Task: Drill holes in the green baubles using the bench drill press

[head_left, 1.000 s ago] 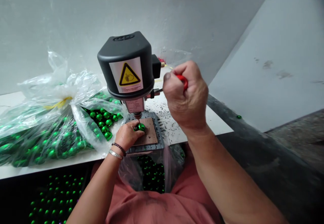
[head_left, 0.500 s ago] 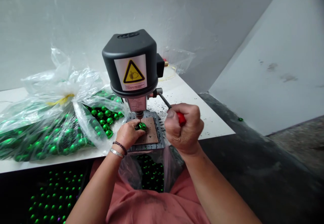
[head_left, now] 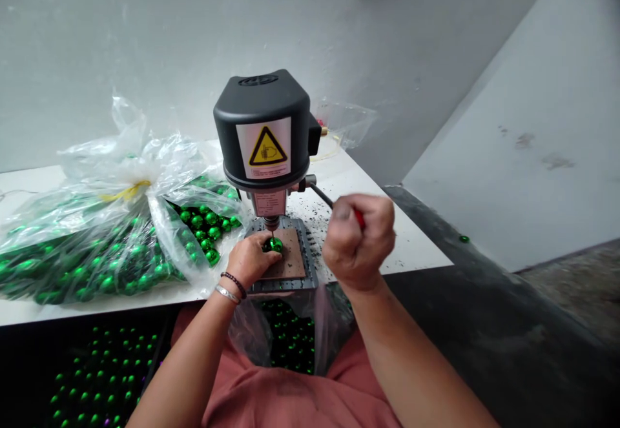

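Note:
A black bench drill press (head_left: 264, 131) with a yellow warning triangle stands on the white table. My left hand (head_left: 250, 259) is closed, its thumb and fingers pinching a shiny green ball (head_left: 276, 245) on the brown board (head_left: 293, 260) over the grey drill base (head_left: 310, 279). The thin drill bit (head_left: 272, 234) comes down to the top of the ball; I cannot tell how deep it reaches. Wrapped round the red knob (head_left: 359, 218) of the feed lever (head_left: 322, 195) is my right hand (head_left: 361, 241), to the right of the drill.
On the left lies a clear plastic bag (head_left: 159, 202) of green balls (head_left: 208, 221), tied with yellow. Below the table are more balls in a dark container (head_left: 97, 376) and an open bag (head_left: 290, 337). Dark shavings (head_left: 329, 228) dot the white table (head_left: 407, 247). One ball (head_left: 464, 239) lies on the floor.
The whole view has shifted slightly, so the drill appears further right and lower. Both hands keep their grips, on the ball and on the lever knob.

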Demonstrator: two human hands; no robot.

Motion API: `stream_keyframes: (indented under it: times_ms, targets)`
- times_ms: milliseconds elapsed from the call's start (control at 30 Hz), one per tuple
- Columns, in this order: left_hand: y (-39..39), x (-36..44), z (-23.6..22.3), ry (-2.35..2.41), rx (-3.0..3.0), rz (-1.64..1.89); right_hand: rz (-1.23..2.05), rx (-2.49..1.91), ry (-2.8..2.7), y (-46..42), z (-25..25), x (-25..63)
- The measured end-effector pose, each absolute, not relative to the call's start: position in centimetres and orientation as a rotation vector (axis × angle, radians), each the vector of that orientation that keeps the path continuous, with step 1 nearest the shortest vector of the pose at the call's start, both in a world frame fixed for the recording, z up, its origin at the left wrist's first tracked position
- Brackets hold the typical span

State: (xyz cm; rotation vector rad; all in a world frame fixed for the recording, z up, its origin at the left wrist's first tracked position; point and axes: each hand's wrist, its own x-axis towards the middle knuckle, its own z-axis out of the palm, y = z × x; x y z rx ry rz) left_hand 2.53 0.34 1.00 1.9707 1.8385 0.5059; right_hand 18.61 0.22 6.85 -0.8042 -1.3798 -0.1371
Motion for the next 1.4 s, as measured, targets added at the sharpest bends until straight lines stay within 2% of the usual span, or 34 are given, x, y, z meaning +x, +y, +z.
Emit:
stream_keyframes:
  times_ms: [167, 367, 533, 667, 867, 967, 1167, 1400]
  targets:
    - [-1.0, 2.2, 1.3, 1.889, 1.879, 0.560, -0.084, -0.919, -1.339, 2.1, 13.0, 18.4]
    - [-4.0, 0.3, 3.4, 1.365, 1.814, 0.308, 0.048, -0.905, -1.322, 2.5, 13.3, 18.2]
    - [-3.9, -0.4, 2.6, 1.442, 1.388, 0.664, 0.045, -0.901, -1.329, 2.4, 13.1, 18.2]
    - [-3.4, -0.2, 1.6, 1.176, 0.853, 0.944, 0.030, -0.888, -1.358, 2.3, 13.2, 18.4]
    - [-3.5, 0.0, 1.8, 1.023, 0.606, 1.030, 0.069, -0.888, -1.367, 2.0, 13.0, 18.5]
    - [-3.1, 0.0, 1.4, 1.163, 0.737, 1.045, 0.087, -0.898, -1.368, 2.0, 12.9, 18.5]
    - [-1.4, 0.0, -0.1, 1.681, 1.442, 0.961, 0.100, -0.887, -1.356, 2.0, 13.0, 18.5]
    - [-0.2, 1.1, -0.1, 1.790, 1.846, 0.705, 0.140, -0.882, -1.374, 1.8, 13.0, 18.6]
